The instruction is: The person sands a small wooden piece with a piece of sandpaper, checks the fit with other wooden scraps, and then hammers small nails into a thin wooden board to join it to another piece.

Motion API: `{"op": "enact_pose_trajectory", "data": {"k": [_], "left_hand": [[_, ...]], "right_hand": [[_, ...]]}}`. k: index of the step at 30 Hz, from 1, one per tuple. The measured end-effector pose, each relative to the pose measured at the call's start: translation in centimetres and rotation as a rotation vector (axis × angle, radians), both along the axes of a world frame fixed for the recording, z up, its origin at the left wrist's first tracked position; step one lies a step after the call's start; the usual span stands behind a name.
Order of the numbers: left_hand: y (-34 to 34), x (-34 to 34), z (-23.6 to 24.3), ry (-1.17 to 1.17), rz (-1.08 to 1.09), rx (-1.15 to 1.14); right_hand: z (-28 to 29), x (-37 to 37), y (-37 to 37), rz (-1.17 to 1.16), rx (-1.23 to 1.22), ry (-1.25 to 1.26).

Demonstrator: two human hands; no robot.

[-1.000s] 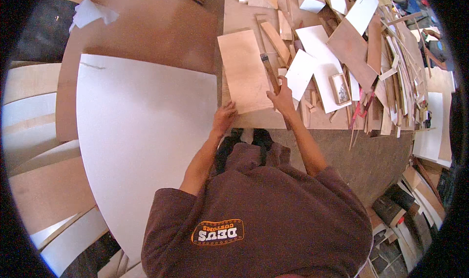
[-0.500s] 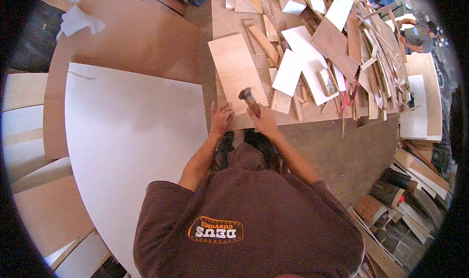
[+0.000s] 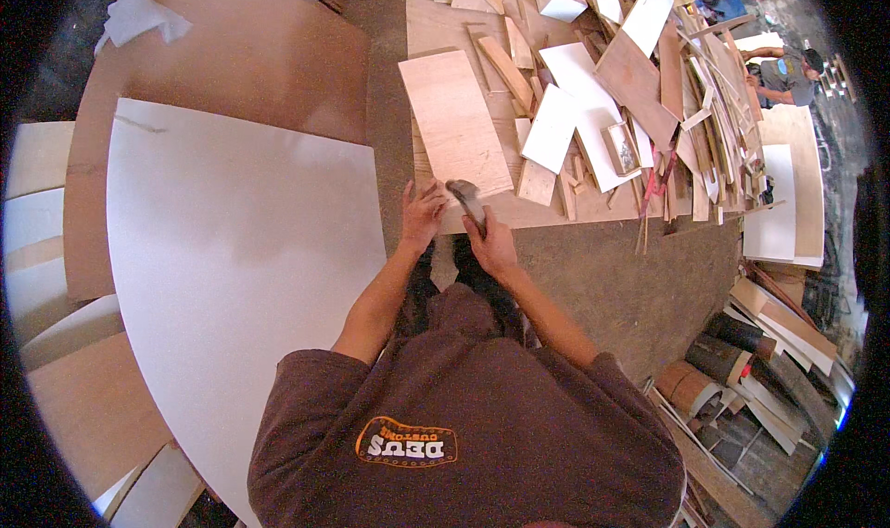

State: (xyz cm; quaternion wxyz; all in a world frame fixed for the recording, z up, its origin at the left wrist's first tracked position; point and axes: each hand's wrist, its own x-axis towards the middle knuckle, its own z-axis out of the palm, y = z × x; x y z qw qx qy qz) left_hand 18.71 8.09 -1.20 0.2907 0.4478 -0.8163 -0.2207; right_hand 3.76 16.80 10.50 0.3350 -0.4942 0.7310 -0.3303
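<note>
A hammer (image 3: 463, 194) with a dark head is gripped by its handle in my right hand (image 3: 492, 246). Its head is down at the near end of a light plywood board (image 3: 454, 115), right beside the fingertips of my left hand (image 3: 424, 215). That hand rests at the board's near left corner with its fingertips drawn together; whatever they pinch, if anything, is too small to make out. Beneath the board is a wooden worktable (image 3: 547, 215).
Wood offcuts (image 3: 579, 92) are heaped over the table's right side, with a small open box (image 3: 620, 148) among them. A large white panel (image 3: 246, 222) lies to my left on brown sheets (image 3: 269, 55). Another person (image 3: 786, 74) is at the far right. Curved wood pieces (image 3: 691, 386) lie lower right.
The hammer's head has come down and left, from over the board to beside my left fingertips. My left hand stays at the board's near corner. The whole view has shifted slightly.
</note>
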Motion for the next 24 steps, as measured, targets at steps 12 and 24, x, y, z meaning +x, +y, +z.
{"op": "enact_pose_trajectory", "data": {"k": [12,24], "left_hand": [[0.3,-0.1,-0.6,0.036,-0.036,-0.013],[0.3,0.2,-0.7,0.037,-0.027,-0.018]], "right_hand": [[-1.5,0.5,0.3,-0.077,-0.004,0.147],[-0.6,1.0,0.5,-0.055,0.067,0.130]]}}
